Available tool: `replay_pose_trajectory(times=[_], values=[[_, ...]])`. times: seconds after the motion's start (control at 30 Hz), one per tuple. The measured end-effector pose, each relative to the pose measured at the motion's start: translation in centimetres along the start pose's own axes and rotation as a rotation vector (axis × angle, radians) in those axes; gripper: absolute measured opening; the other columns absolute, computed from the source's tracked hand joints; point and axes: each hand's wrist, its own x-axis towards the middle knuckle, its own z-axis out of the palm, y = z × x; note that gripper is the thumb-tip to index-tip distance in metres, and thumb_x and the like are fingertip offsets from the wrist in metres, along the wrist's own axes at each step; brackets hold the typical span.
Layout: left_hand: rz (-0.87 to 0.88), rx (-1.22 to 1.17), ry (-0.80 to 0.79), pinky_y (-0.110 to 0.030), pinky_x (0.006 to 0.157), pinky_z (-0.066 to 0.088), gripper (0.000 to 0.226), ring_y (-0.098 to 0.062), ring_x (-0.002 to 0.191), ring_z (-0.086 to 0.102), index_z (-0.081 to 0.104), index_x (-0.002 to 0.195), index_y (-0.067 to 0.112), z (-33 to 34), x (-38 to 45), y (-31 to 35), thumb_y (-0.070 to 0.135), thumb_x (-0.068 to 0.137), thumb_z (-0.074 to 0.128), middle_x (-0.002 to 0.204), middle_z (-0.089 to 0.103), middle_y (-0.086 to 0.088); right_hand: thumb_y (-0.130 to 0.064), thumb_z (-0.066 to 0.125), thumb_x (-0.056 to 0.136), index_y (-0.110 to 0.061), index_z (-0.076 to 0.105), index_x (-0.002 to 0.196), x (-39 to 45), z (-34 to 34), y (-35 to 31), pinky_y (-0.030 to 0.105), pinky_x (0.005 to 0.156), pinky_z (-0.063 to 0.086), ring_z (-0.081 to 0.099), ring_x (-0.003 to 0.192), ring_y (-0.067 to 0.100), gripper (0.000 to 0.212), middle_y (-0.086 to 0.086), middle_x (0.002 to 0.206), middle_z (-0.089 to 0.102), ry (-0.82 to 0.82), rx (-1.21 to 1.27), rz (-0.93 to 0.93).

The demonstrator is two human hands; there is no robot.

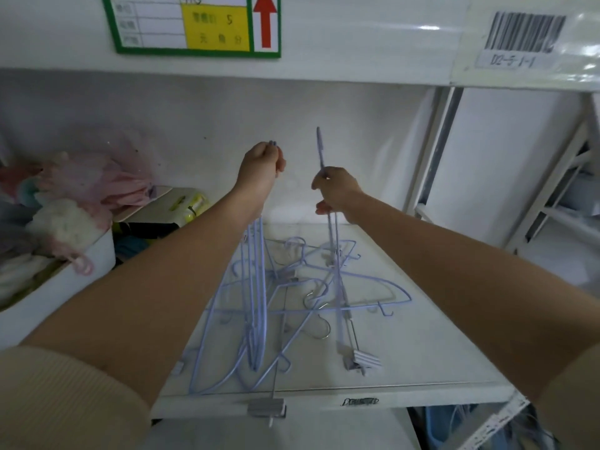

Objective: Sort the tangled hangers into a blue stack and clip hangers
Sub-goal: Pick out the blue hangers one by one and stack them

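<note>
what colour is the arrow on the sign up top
Red, on a white strip of the green-framed sign; the arrow shows in the head view.

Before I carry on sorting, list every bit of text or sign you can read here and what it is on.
"5": yellow panel of the green-framed card, beside a red up arrow.
"D2-5-1-1", roughly; blurred: white tag under the barcode label.
Other characters on the card: too blurred to read.
Dark writing on the shelf's front edge: unreadable.

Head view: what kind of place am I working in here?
Probably a shop stockroom or warehouse shelving bay. A barcode location label and a green-framed tag with a red arrow sit on the shelf edge, and a bin of soft goods stands beside the hangers.
</note>
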Motion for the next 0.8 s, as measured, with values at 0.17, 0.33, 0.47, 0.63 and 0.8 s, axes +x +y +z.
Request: replay_pose_trajectory(times=[0.17,0.33,0.47,0.63,0.8], values=[[-0.025,0.025,0.001,-0.029,0.076,0.04,0.031,-0.01,0.069,0.054,0.048,0.075,0.02,0.7,-0.3,0.3,0.018,0.098,0.029,0.069,0.067,0.009,-0.018,0.041,0.099,-0.004,0.062,0.118,-0.2,3.4,0.0,0.029,0.069,0.057,0.059,0.065,0.02,0.032,-0.002,0.077,0.05,-0.041,0.083,-0.059],[-0.02,0.036,0.028,-0.028,0.068,0.038,0.033,-0.013,0.061,0.044,0.048,0.065,0.02,0.1,-0.5,0.1,0.017,0.094,0.034,0.063,0.048,0.003,-0.016,0.042,0.098,0.001,0.062,0.112,-0.2,5.7,-0.4,0.039,0.088,0.057,0.059,0.077,0.021,0.03,0.011,0.091,0.059,-0.042,0.052,-0.132],[-0.109,-0.15,-0.004,-0.028,0.071,0.049,0.031,-0.012,0.069,0.061,0.054,0.071,0.018,-0.5,-0.7,-0.2,0.014,0.095,0.036,0.064,0.065,0.006,-0.012,0.041,0.093,-0.007,0.063,0.086,0.2,7.6,-1.2,0.048,0.086,0.057,0.067,0.089,0.035,0.024,0.017,0.09,0.066,-0.07,-0.035,-0.126],[-0.191,-0.267,0.012,-0.025,0.071,0.045,0.028,-0.011,0.063,0.061,0.056,0.069,0.017,-1.7,-0.6,-1.4,0.017,0.093,0.041,0.047,0.064,0.008,-0.01,0.041,0.091,-0.006,0.064,0.092,1.4,9.5,-0.9,0.048,0.088,0.056,0.067,0.095,0.037,0.023,0.017,0.091,0.064,-0.112,-0.081,-0.073],[-0.2,-0.26,-0.021,-0.024,0.072,0.046,0.029,-0.009,0.059,0.06,0.056,0.073,0.016,-3.0,-0.3,-2.2,0.02,0.096,0.04,0.047,0.065,0.01,0.0,0.04,0.088,-0.004,0.059,0.092,2.0,10.9,-1.3,0.047,0.089,0.057,0.06,0.084,0.028,0.02,0.017,0.091,0.06,-0.18,-0.028,-0.044]])
